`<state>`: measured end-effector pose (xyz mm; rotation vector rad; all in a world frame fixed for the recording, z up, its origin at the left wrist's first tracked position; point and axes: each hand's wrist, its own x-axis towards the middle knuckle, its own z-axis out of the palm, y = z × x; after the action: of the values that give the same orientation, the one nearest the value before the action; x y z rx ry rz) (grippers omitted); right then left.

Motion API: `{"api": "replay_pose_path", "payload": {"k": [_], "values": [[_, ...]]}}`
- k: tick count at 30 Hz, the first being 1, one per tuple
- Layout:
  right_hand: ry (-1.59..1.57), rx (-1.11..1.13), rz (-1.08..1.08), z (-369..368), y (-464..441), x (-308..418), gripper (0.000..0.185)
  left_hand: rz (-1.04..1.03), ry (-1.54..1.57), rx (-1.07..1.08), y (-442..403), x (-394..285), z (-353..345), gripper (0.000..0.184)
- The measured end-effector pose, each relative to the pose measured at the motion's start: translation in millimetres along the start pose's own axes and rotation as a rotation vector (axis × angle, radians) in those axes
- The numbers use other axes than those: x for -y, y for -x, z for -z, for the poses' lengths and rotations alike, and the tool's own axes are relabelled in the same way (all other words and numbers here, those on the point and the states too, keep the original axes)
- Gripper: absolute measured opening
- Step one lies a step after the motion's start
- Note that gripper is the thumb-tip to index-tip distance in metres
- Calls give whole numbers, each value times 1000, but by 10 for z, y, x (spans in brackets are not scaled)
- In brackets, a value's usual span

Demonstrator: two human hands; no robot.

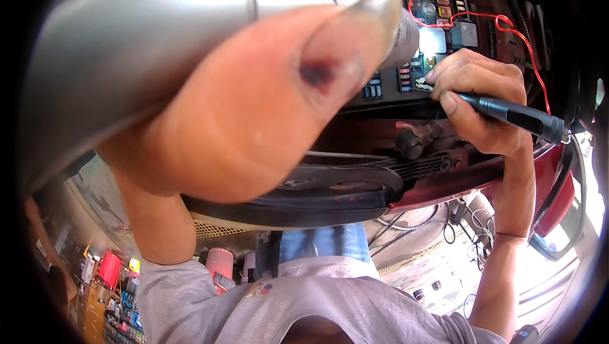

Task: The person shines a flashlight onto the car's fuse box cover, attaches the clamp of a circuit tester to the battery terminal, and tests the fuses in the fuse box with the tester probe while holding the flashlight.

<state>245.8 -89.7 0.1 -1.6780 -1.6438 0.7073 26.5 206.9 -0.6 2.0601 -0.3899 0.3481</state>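
Close to the camera, my left hand (254,109) is wrapped round a large silver-grey cylinder (146,20), its thumb along the side. The cylinder looks like a flashlight; its far end points at the fuse box (393,71), where a bright patch of light falls. My right hand (485,84) is closed on a dark pen-shaped tool (517,116), which lies across the palm and sticks out to the right. At its fingertips a small whitish pincer-like piece (423,84) touches or nearly touches the row of fuses (405,79).
A thin red wire (495,17) loops over the fuse box and runs down behind the pen-shaped tool. Below lies the vehicle's front edge (292,195) with red bodywork (438,195). Cables (412,227) lie on the ground, and colourful goods (111,271) stand at lower left.
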Motion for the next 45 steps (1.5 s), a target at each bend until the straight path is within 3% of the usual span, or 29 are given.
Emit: {"api": "replay_pose_path", "payload": {"k": [45], "values": [[-17,18,40,-1,41,7,7,1,34,-45,10,-9,-100,47]]}}
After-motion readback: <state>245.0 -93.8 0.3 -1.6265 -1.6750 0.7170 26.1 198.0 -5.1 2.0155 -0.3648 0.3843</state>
